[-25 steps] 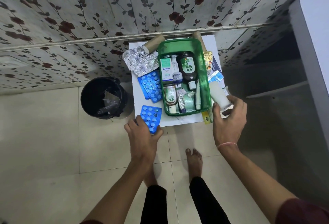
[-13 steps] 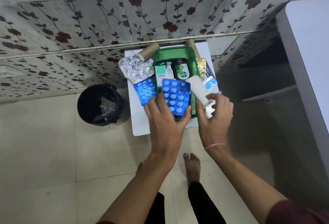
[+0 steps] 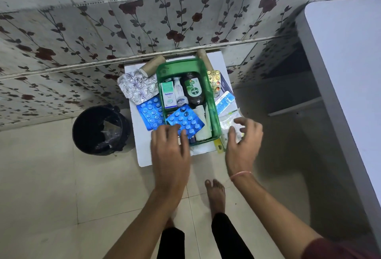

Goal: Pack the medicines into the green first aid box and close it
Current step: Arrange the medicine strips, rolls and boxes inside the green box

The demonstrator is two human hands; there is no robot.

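Note:
The green first aid box (image 3: 214,112) stands open on a small white table (image 3: 142,151). Inside lie a dark Dettol bottle (image 3: 192,90), an Optibex carton (image 3: 169,96), a blue blister pack (image 3: 185,120) and a white tube (image 3: 203,126). My left hand (image 3: 170,149) hovers over the box's near left corner, fingers spread, holding nothing. My right hand (image 3: 242,141) reaches with open fingers over a clear packet (image 3: 227,122) to the right of the box. Another blue blister pack (image 3: 150,114) and silver strips (image 3: 137,87) lie left of the box.
A black bin (image 3: 101,129) stands on the floor left of the table. Gold pill strips (image 3: 214,79) and a blue-white packet (image 3: 224,102) lie right of the box. Cardboard rolls (image 3: 153,66) rest against the flowered wall. A pale counter (image 3: 346,69) runs along the right. My feet stand below the table.
My left hand has let go of the blue blister pack, which now lies in the box. My right hand has released the white tube into the box and moved right over the packet.

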